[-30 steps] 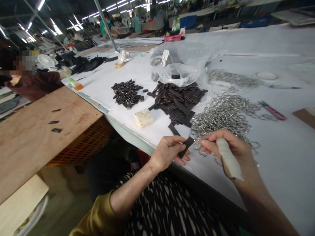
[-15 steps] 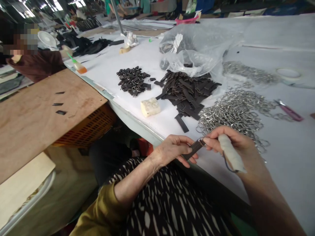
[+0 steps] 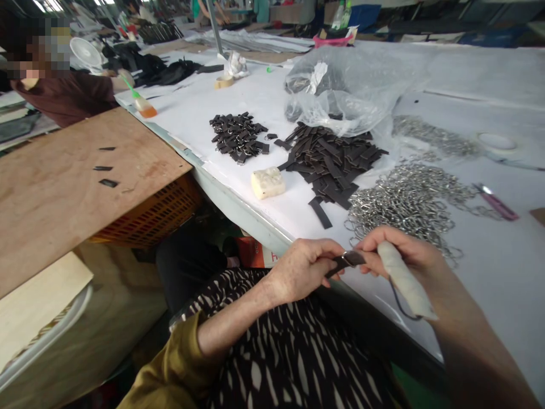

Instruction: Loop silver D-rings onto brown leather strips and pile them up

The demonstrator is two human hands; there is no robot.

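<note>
A dark strip [image 3: 337,266] with a metal ring [image 3: 349,258] around it is stretched between my two hands at the table's front edge. My left hand [image 3: 304,267] pinches one end of the strip. The fingers of my right hand [image 3: 398,250] close on the other end, beyond the ring. A pale wrapped tool [image 3: 402,278] with a thin dark cord lies against my right hand. Behind the hands are a pile of metal rings [image 3: 404,204] and a pile of dark strips [image 3: 336,165]. Farther left sits a heap of strips fitted with rings [image 3: 238,136].
A yellowish block [image 3: 268,183] rests near the table edge. Clear plastic bags [image 3: 353,85] lie behind the strips, and a purple-handled tool [image 3: 498,201] is at the right. A wooden board [image 3: 76,187] adjoins on the left; another person [image 3: 72,94] sits beyond it.
The ring now sits around the strip, away from its end. My right fingers have moved from the ring to the strip. The whole view has shifted slightly.
</note>
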